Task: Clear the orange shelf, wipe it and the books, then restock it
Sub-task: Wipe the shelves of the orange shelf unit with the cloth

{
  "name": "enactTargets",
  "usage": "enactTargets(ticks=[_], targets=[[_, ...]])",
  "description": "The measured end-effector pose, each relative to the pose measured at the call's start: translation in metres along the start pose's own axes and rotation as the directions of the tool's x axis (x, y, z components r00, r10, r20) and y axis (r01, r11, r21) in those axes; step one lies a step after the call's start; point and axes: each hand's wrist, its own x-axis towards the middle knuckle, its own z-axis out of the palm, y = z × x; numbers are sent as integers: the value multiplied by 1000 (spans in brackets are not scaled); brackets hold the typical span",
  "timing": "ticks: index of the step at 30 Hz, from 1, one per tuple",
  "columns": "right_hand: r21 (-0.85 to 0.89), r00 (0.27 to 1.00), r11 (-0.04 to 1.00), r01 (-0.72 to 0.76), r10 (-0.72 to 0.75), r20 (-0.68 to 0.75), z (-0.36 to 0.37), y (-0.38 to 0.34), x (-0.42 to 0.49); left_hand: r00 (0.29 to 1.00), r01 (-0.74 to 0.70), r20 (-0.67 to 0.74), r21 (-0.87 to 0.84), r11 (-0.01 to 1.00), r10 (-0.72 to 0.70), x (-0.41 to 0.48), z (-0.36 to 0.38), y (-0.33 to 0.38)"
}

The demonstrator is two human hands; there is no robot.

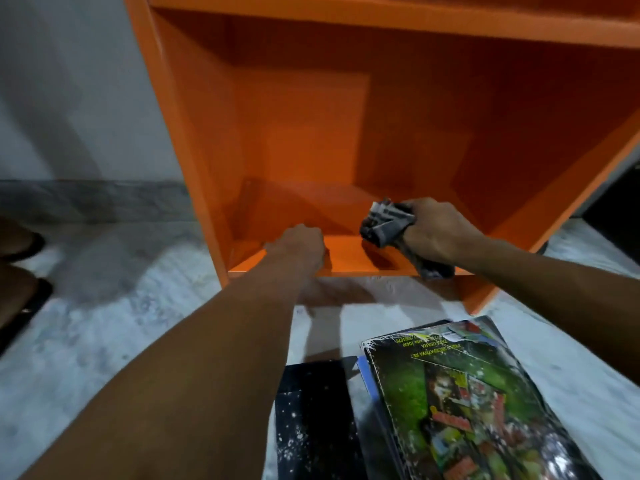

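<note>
Wall on the left: plain off-white, with a soft diagonal shadow across it. Grey marbled skirting runs along its base. Floor: pale grey-white, mottled marble look, blurred. Furniture: 1 orange shelf standing on the floor beside the wall; can't tell if they touch. Dark gap at the right edge past the shelf, contents unreadable. 2 dark shapes on the floor at the left edge, can't identify. Light is dim and indoor, shadows soft-edged.
</note>
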Motion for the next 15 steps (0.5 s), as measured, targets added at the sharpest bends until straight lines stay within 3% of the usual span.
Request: enactTargets(ticks=[6, 9, 11, 15], targets=[[-63, 992, 994, -88, 82, -98, 19, -14, 19, 999, -33, 10, -11, 999, 34, 5, 7, -7], [-134, 994, 985, -109, 112, 15, 49, -35, 24, 995, -94, 25, 38, 995, 93, -6, 3, -15], [-188, 995, 981, -52, 68, 79, 69, -50, 14, 995, -101, 18, 28, 994, 101, -16, -2, -20], [-206, 946, 955, 213, -149, 287, 79, -64, -18, 987, -160, 2, 55, 986, 160, -26, -9, -41]])
